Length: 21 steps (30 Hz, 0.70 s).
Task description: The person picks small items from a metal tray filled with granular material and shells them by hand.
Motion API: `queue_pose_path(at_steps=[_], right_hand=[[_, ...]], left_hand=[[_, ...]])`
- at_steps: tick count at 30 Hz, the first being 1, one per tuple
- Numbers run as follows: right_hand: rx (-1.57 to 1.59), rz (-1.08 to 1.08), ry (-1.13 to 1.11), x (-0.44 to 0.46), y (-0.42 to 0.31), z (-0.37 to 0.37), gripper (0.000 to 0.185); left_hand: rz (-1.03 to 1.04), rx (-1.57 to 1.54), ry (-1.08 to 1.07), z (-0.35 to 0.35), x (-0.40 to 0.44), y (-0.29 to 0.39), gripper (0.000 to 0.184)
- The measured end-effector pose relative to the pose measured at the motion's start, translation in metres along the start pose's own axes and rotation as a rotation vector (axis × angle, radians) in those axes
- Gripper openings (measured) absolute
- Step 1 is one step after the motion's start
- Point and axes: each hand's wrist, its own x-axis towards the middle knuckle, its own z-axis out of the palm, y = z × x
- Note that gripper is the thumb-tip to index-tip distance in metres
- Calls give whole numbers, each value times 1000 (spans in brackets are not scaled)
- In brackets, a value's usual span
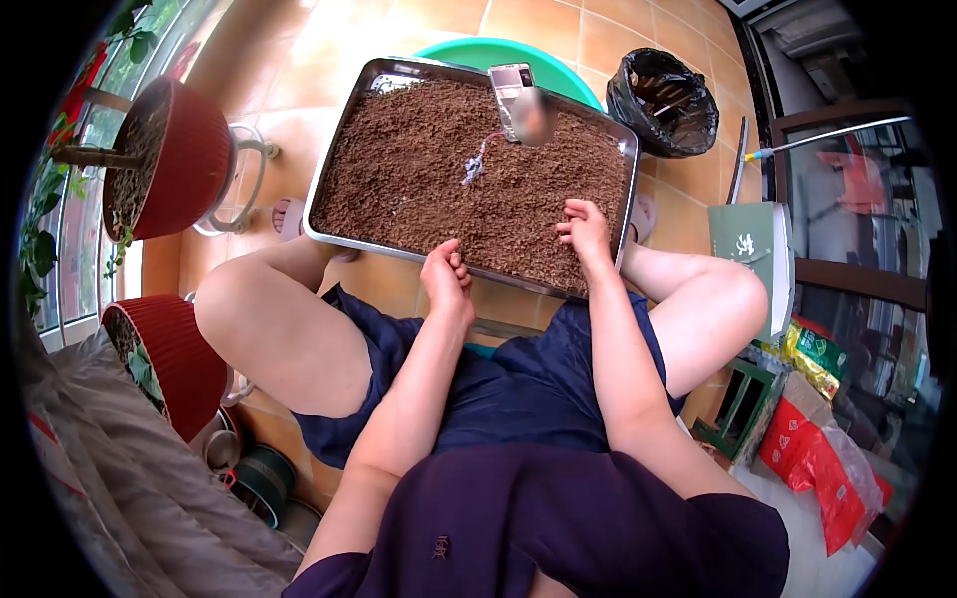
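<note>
2 hands at a tray (pixel 322 179) of brown, crumbly soil (pixel 419 149), head view.
Left hand (pixel 446 279) curled by the near rim, contents impossible to tell; right hand (pixel 588 231) partly open over the soil, nothing visibly held. Soil spread nearly wall to wall, apparently well along; bare metal at the far-left corner, evenness unclear.

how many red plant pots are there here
2: the upper pot is at the picture's upper left, and the lower pot is below it, beside the grey cloth. More may be hidden.
</note>
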Motion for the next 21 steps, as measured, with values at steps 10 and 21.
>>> queue_pose_path(at_steps=[10, 21], right_hand=[[-55, -81, 6, 4, 8, -17, 11], [-784, -527, -25, -37, -1, 35, 11]], left_hand=[[-1, 38, 5, 3, 0, -5, 22], [-1, 41, -7, 2, -2, -4, 22]])
